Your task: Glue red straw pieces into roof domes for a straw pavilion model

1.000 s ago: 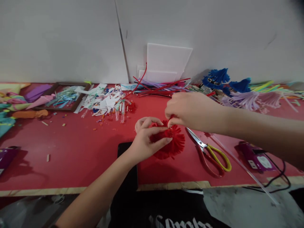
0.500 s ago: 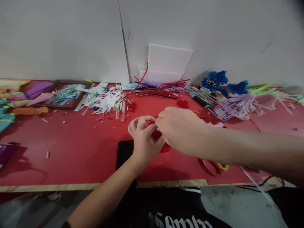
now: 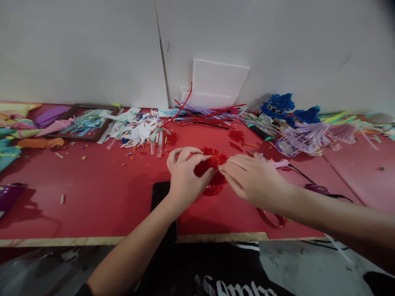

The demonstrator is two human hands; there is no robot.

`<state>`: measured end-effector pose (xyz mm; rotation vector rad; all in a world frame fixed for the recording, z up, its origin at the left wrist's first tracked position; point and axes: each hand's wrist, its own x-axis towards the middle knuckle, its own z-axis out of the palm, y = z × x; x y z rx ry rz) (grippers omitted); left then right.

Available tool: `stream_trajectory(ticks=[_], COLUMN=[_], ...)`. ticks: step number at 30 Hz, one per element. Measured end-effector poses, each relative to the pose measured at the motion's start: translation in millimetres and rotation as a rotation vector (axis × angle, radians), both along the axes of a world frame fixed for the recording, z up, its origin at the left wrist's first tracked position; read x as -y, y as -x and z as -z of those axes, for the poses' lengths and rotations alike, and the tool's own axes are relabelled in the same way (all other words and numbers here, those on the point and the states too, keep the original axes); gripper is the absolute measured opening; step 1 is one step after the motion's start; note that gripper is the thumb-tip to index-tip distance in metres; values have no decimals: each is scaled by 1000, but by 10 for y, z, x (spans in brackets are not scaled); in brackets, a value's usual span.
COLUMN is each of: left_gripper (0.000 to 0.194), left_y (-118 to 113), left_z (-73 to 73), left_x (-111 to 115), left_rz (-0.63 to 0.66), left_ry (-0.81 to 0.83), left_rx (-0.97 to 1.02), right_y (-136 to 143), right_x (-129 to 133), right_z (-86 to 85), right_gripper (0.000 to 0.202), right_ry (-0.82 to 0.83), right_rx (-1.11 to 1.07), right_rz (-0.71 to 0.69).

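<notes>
A round, fringed red piece (image 3: 214,190), seemingly of fuzzy pipe cleaner, is partly covered by both hands above the red table. My left hand (image 3: 188,174) is closed around its near-left side, thumb and forefinger on the red fringe. The fingertips of my right hand (image 3: 249,174) are pinched together against the piece's right edge, close to the left thumb. Whatever they grip is too small to make out. A black phone (image 3: 160,193) lies beneath and left of my left wrist. Red-handled scissors (image 3: 274,222) lie partly under my right forearm.
Behind the hands are red pipe cleaners (image 3: 212,114), red fuzzy scraps (image 3: 237,135) and a pile of white scraps (image 3: 138,129). A pink glue gun (image 3: 279,163) with a cord lies to the right, near pleated blue (image 3: 279,105) and lilac pieces (image 3: 308,133). A brown frame (image 3: 89,139) sits left.
My right hand has drawn slightly right and down from the left hand, uncovering more of the red piece and the glue gun. My left hand stays nearly in place.
</notes>
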<state>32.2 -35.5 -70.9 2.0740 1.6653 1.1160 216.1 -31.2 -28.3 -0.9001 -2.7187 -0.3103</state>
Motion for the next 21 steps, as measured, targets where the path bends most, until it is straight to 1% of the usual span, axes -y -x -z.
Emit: stream_trajectory(ticks=[2, 6, 10, 16, 21], left_gripper=[16, 11, 8, 8, 8], left_y=[33, 51, 44, 57, 57], left_z=[-27, -49, -16, 25, 32], left_x=[-25, -39, -33, -51, -39], left_rz=[52, 122, 129, 134, 118], left_ry=[-5, -40, -51, -88, -35], left_rx=[6, 4, 17, 50, 47], right_y=[-11, -42, -60, -44, -59], right_x=[-46, -106, -134, -159, -221], right_z=[5, -4, -2, -29, -15], right_gripper=[20, 18, 15, 16, 13], right_ry=[57, 225, 342, 375, 487], right_rx=[-33, -98, -179, -199, -312], right_rz=[13, 48, 74, 78, 105])
